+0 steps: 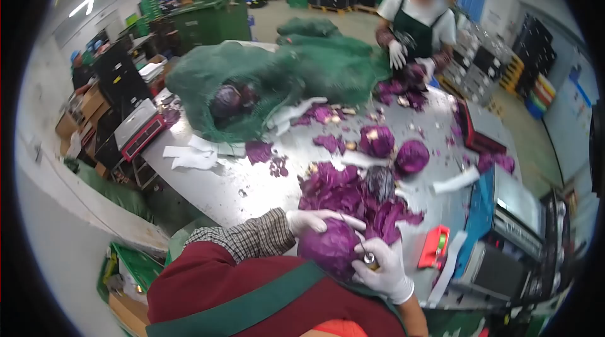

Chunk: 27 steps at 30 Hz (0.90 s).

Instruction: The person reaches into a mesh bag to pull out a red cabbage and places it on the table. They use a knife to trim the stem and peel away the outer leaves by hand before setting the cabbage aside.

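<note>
Round purple cabbage (329, 249), whole and glossy, up at the near table (208, 186) edge; small knife (370, 261) against its right side.

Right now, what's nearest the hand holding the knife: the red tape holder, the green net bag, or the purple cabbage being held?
1. Purple cabbage, touching the right hand gripping the knife.
2. Red tape holder, just to its right.
3. Green net bag, far across, left.

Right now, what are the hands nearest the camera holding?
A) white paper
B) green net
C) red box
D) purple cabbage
D: the left hand and the right hand, which also grips a metal tool, clasp the cabbage between them.
</note>
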Motion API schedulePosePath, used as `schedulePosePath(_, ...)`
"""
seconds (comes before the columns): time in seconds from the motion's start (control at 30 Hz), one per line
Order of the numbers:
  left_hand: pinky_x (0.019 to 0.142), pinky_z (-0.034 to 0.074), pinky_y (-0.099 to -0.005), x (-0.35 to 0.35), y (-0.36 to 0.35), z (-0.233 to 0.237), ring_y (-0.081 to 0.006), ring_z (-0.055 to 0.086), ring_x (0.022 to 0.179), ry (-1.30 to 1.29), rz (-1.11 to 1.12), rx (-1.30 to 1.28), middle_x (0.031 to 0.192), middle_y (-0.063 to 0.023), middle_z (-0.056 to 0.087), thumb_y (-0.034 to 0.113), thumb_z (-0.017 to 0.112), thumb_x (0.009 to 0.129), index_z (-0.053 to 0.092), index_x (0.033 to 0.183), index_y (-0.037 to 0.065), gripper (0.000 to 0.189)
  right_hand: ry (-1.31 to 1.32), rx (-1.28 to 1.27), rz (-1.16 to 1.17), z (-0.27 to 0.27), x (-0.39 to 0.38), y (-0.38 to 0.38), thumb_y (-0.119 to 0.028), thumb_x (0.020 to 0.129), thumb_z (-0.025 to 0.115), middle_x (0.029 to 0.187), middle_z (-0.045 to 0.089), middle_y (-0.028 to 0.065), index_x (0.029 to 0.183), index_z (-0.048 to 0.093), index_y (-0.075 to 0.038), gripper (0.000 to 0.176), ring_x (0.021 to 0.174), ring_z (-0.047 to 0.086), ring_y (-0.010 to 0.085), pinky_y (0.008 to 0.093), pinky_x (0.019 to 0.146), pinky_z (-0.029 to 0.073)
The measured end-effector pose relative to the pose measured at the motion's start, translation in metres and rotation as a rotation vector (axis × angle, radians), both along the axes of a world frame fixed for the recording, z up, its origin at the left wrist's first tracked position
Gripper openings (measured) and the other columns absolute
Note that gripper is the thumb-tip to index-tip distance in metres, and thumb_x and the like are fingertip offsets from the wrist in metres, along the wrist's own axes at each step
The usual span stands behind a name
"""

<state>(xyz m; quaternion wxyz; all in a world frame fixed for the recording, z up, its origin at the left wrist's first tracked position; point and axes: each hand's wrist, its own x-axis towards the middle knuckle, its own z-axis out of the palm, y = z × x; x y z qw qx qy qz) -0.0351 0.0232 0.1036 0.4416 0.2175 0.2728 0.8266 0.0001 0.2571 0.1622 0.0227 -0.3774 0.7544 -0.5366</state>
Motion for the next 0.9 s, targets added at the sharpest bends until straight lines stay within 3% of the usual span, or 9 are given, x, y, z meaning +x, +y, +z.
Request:
schedulePosePath(0.13, 0.109, 0.036, -0.0387, -0.015, -0.001, -0.003, -0.028, 0.051, 0.122, -0.022, -0.034, -0.016, 0.135, -0.0211, 0.047, 0.036, 0.077, 0.068, 0.026, 0.144, -0.005, 0.1, -0.08, -0.021, 0.098, -0.008, -0.019, 0.005, 0.003, 0.076, 0.068, 0.079, 0.061, 0.0057, 0.091, 0.061, -0.002, 0.018, 0.064, 0.057, 0.0103, 0.0241, 0.061, 0.049)
schedulePosePath(0.23, 0.108, 0.036, -0.0384, -0.026, -0.003, -0.008, -0.0268, 0.05, 0.123, -0.009, -0.032, -0.066, 0.134, -0.0207, 0.047, 0.04, 0.076, 0.068, 0.029, 0.143, -0.005, 0.099, -0.902, -0.164, -0.013, -0.022, -0.034, 0.009, 0.005, 0.076, 0.066, 0.07, 0.059, 0.0035, 0.088, 0.06, -0.002, 0.015, 0.058, 0.056, 0.0101, 0.0242, 0.052, 0.044)
schedulePosePath(0.33, 0.107, 0.037, -0.039, -0.036, -0.006, -0.016, -0.0258, 0.05, 0.123, -0.024, -0.026, -0.088, 0.135, -0.0203, 0.047, 0.04, 0.072, 0.072, 0.031, 0.142, -0.004, 0.093, -0.95, -0.604, -0.075, -0.029, -0.072, 0.01, 0.005, 0.078, 0.062, 0.064, 0.057, 0.0049, 0.087, 0.059, -0.003, 0.013, 0.052, 0.056, 0.0123, 0.0246, 0.047, 0.043)
schedulePosePath(0.4, 0.108, 0.036, -0.0412, -0.03, -0.011, -0.04, -0.0279, 0.048, 0.125, -0.22, 0.059, -0.094, 0.136, -0.022, 0.045, 0.034, 0.07, 0.075, 0.029, 0.142, -0.005, 0.087, -0.817, -0.533, -0.335, -0.065, -0.111, 0.026, 0.0, 0.078, 0.065, 0.072, 0.06, 0.008, 0.095, 0.061, -0.002, 0.017, 0.053, 0.057, 0.0164, 0.0265, 0.049, 0.045)
schedulePosePath(0.5, 0.108, 0.036, -0.0447, -0.015, -0.032, -0.077, -0.031, 0.046, 0.127, -0.442, 0.387, -0.213, 0.139, -0.0239, 0.043, 0.026, 0.064, 0.081, 0.028, 0.142, -0.005, 0.078, 0.256, -0.007, -0.346, -0.133, -0.132, 0.033, -0.006, 0.08, 0.069, 0.083, 0.061, 0.0075, 0.108, 0.061, -0.001, 0.03, 0.054, 0.057, 0.0153, 0.0262, 0.049, 0.046)
schedulePosePath(0.57, 0.104, 0.041, -0.0474, -0.001, -0.028, -0.052, -0.0302, 0.049, 0.125, -0.33, 0.674, -0.243, 0.136, -0.0212, 0.046, 0.025, 0.058, 0.088, 0.036, 0.139, -0.002, 0.061, -0.692, -0.17, -0.398, -0.121, -0.103, 0.041, -0.011, 0.083, 0.071, 0.086, 0.063, 0.0053, 0.114, 0.059, -0.001, 0.035, 0.054, 0.054, 0.0084, 0.0219, 0.047, 0.043)
schedulePosePath(0.63, 0.105, 0.04, -0.0481, -0.02, -0.056, -0.143, -0.0312, 0.048, 0.125, -0.424, 0.62, 0.014, 0.137, -0.021, 0.046, 0.028, 0.055, 0.09, 0.036, 0.139, 0.001, 0.059, -0.714, -0.343, -0.439, -0.097, -0.091, 0.053, -0.008, 0.09, 0.061, 0.084, 0.065, 0.0063, 0.112, 0.057, 0.0, 0.024, 0.051, 0.053, 0.0074, 0.022, 0.045, 0.043)
schedulePosePath(0.77, 0.106, 0.038, -0.0499, -0.096, 0.004, -0.009, -0.0318, 0.048, 0.125, -0.481, 0.53, 0.018, 0.134, -0.0183, 0.049, 0.031, 0.058, 0.088, 0.042, 0.134, 0.003, 0.056, -0.78, -0.733, -0.55, -0.111, -0.068, 0.071, -0.013, 0.095, 0.055, 0.084, 0.064, 0.009, 0.109, 0.056, -0.001, 0.019, 0.053, 0.053, 0.0106, 0.0241, 0.047, 0.043)
schedulePosePath(0.9, 0.1, 0.044, -0.0456, -0.162, 0.084, 0.015, -0.028, 0.056, 0.114, -0.284, 0.526, -0.381, 0.125, -0.016, 0.054, 0.029, 0.066, 0.085, 0.047, 0.128, 0.003, 0.054, -0.801, -0.615, -0.581, -0.135, -0.04, 0.073, -0.015, 0.096, 0.055, 0.082, 0.063, 0.0091, 0.108, 0.056, -0.001, 0.019, 0.054, 0.054, 0.0124, 0.0253, 0.05, 0.045)
